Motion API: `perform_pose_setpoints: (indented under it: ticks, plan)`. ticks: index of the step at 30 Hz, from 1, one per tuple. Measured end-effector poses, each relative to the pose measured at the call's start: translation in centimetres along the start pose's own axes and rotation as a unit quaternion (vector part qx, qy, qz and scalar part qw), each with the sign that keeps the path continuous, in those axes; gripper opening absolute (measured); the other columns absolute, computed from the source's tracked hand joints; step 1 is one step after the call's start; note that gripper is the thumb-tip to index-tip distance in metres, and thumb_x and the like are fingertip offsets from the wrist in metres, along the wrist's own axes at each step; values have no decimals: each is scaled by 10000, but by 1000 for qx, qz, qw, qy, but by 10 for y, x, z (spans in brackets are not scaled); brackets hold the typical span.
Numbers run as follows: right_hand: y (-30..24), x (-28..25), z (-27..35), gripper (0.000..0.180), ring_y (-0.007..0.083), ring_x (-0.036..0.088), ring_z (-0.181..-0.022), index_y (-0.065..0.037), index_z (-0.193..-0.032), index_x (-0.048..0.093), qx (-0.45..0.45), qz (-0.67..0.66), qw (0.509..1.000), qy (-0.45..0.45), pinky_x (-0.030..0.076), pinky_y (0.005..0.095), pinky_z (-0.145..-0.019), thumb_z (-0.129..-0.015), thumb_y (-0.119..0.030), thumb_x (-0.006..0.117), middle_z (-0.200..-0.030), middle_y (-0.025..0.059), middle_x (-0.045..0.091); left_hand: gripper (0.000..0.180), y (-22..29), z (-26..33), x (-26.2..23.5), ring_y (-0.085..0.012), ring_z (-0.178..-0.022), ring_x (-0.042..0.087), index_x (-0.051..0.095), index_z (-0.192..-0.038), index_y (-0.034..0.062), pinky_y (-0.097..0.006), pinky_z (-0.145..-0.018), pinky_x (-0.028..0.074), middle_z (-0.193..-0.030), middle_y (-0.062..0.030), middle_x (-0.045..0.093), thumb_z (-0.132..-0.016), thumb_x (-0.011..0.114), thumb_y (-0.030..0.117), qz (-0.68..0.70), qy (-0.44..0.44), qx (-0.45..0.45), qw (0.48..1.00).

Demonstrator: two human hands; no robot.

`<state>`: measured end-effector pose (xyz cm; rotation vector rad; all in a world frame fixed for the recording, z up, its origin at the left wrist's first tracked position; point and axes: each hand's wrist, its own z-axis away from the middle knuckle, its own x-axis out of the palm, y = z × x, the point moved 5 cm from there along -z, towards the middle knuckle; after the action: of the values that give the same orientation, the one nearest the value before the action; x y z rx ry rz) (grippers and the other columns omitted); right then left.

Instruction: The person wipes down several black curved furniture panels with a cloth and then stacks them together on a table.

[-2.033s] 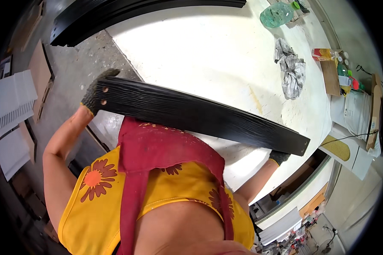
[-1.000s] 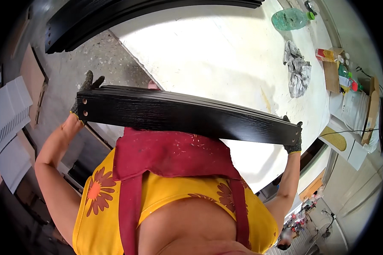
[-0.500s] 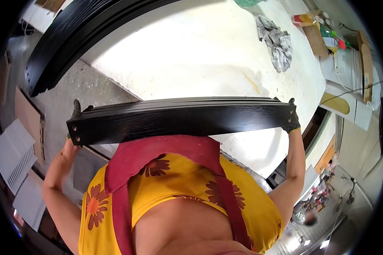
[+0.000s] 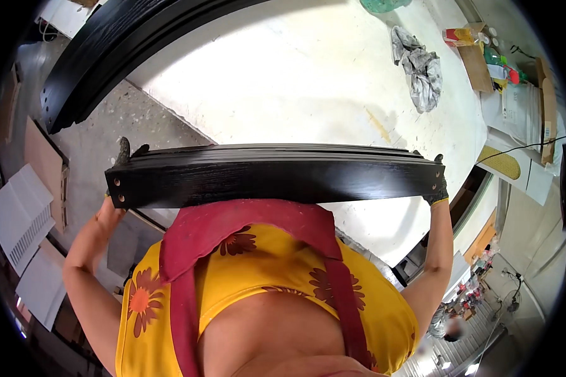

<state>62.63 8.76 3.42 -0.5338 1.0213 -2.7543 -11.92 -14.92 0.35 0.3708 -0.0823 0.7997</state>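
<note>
Across my front I hold a long stack of black wooden boards (image 4: pixel 277 182), with a visible grain and two holes near each end of the nearest face. My left hand (image 4: pixel 123 152), in a dark glove, grips the left end; its fingers show past the far edge and the rest is behind the wood. The right end is held by my right hand (image 4: pixel 441 188), also gloved and partly hidden. More black boards (image 4: pixel 116 53) lie at the upper left, apart from my hands.
Beyond the boards spreads a white worktable (image 4: pixel 277 88) with a crumpled grey rag (image 4: pixel 419 69) on it. A green object (image 4: pixel 383 5) sits at its far edge. Cardboard boxes (image 4: pixel 548 107) are on the right. White panels (image 4: pixel 20 207) lean at the left. Another person (image 4: pixel 449 327) is at lower right.
The held boards have shifted slightly right with both hands, and their left end sits a little higher. The table and its contents appear slightly further right in view.
</note>
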Motion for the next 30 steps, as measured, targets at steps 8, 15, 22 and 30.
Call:
perform_pose_setpoints:
  ticks: [8, 15, 22, 30]
  plan:
    - [14, -28, -22, 779, 227, 503, -1215, 3, -1370, 439, 20, 158, 987, 18, 330, 331, -1089, -963, -621, 211, -1339, 113, 542, 754, 1, 0, 6, -232, -1027, 600, 534, -1231, -18, -369, -933, 473, -1124, -151, 626, -844, 576, 627, -12, -40, -5, 999]
    - [-5, 30, -21, 799, 236, 516, -1193, 15, -1359, 454, 75, -132, 984, 94, 366, 321, -1054, -945, -643, 273, -1329, 140, 540, 666, 5, 12, 4, -211, -933, 629, 575, -1149, -24, -350, -860, 509, -1030, -137, 649, -864, 590, 578, -4, 36, 52, 998]
    - [-54, 70, -78, 775, 263, 495, -1234, 15, -1385, 425, 60, -153, 986, -10, 365, 382, -1062, -936, -615, 375, -1382, 150, 493, 595, 40, 11, -15, -217, -947, 624, 586, -1156, 17, -355, -871, 506, -1066, -123, 646, -895, 558, 551, 66, 28, 128, 989]
    - [-98, 60, -149, 743, 261, 492, -1241, 21, -1381, 429, -124, -116, 985, 37, 349, 378, -1073, -944, -578, 388, -1383, 150, 493, 610, 63, -3, -18, -238, -1075, 556, 490, -1313, 9, -370, -972, 435, -1195, -121, 595, -977, 412, 512, 113, -21, 339, 934]
